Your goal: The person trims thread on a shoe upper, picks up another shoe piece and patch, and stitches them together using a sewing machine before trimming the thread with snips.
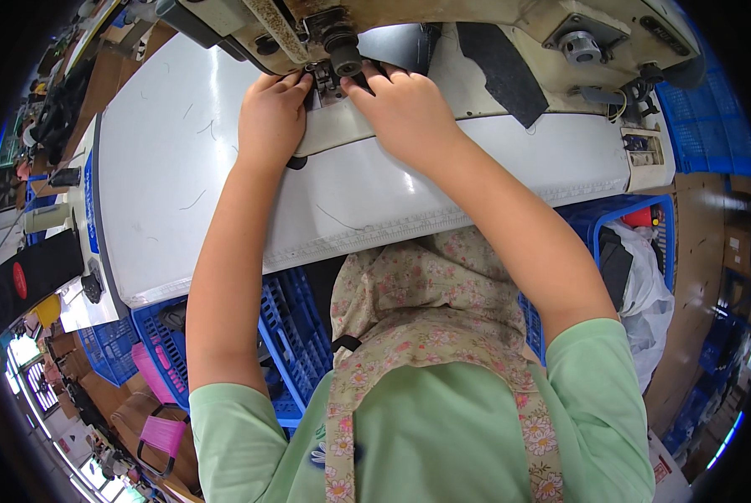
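Note:
Both my hands are at the needle area of a sewing machine (346, 54), either side of its presser foot (322, 82). My left hand (272, 121) has its fingers bent and close together, tips by dark material left of the foot; what they hold is mostly hidden. To the right, my right hand (409, 113) grips the near edge of a glossy black piece (405, 49) with thumb and fingers. That piece lies on the machine bed, its far part hidden under the machine arm. A small black tab shows beneath my left wrist.
Another dark flat cut piece (501, 71) lies right of my right hand, under the machine arm. Loose threads are scattered over the white table (166, 184), whose front edge bears a ruler strip. Blue crates stand below, one holding white plastic bags (644, 277).

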A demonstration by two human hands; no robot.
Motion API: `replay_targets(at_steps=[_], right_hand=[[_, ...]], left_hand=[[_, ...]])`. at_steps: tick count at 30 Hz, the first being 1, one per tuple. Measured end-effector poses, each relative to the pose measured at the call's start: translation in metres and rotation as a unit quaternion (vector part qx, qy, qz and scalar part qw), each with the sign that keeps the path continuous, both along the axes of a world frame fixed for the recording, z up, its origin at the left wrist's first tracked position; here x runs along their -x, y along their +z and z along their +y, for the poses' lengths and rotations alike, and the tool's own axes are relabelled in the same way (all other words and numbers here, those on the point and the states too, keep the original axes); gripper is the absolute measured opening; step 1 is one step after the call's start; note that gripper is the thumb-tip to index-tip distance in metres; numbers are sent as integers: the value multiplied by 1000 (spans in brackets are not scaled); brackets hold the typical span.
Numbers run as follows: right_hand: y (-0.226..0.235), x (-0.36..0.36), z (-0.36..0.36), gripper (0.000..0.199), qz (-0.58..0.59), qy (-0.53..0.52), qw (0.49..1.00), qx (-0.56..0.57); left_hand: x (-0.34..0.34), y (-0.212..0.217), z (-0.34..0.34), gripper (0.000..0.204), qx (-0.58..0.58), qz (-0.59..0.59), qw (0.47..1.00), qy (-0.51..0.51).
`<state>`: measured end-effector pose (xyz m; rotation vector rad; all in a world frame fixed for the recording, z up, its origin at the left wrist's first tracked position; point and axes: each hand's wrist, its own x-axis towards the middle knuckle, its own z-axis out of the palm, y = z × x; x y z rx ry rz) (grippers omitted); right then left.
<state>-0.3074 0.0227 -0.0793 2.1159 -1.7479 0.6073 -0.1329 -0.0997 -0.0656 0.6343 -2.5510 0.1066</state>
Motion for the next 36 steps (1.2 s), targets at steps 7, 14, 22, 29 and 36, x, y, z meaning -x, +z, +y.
replay_targets(at_steps=[7,14,22,29,36], right_hand=[[1,-1,1,42,2,-19,1000,-25],[0,-2,0,42,3,-15,1000,-6],[2,1,0,34,2,-1,999,33],[15,-4,25,27,-30,-12,999,-40],[8,25,2,33,-86,12,995,-52]], left_hand=[[0,1,1,30,5,-2,1000,1],[-2,-1,-1,31,10,-6,1000,3],[1,6,-1,30,17,-29,999,2],[-11,27,-12,25,96,-165,980,-50],[-5,28,-21,18,70,-152,986,-7]])
